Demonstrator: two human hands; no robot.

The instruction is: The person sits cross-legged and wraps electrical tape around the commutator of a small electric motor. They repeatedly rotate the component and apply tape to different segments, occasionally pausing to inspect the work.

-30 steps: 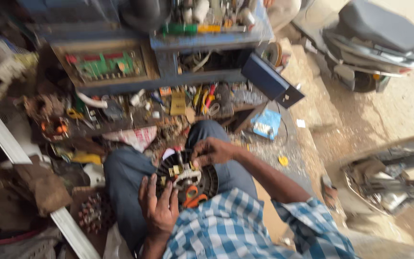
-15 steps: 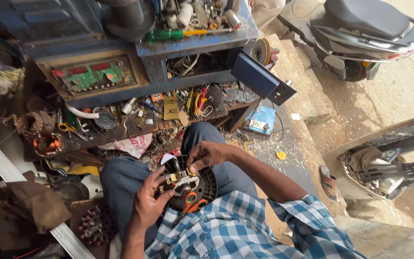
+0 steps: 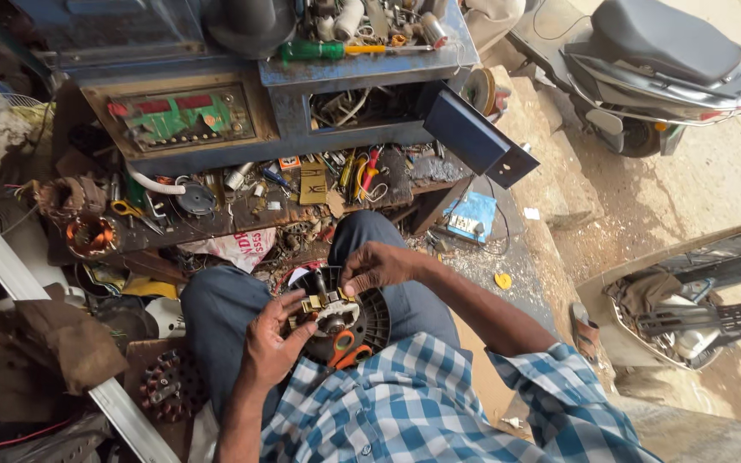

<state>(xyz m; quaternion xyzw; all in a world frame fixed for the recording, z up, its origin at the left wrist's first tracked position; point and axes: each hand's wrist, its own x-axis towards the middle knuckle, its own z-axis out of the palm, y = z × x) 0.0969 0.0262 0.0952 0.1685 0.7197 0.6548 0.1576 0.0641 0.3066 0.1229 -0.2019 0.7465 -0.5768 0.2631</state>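
Note:
A round black motor housing (image 3: 369, 319) with brass and metal parts at its middle rests on my lap. My left hand (image 3: 272, 339) holds its left side, fingers curled onto the inner parts. My right hand (image 3: 376, 266) grips the top edge, fingertips pinching a small piece near the centre. Orange-handled scissors or pliers (image 3: 345, 350) lie under the housing against my blue checked shirt (image 3: 405, 403).
A low blue workbench (image 3: 362, 69) with a green screwdriver (image 3: 319, 51), a counter panel (image 3: 177, 116) and a shelf of loose tools (image 3: 302, 184) stands ahead. A copper coil (image 3: 92, 234) lies left. Scooters are parked at right (image 3: 662, 60).
The view has steadied and drawn closer. My left hand moved from my chest onto the housing's left side; my right hand stays on its top.

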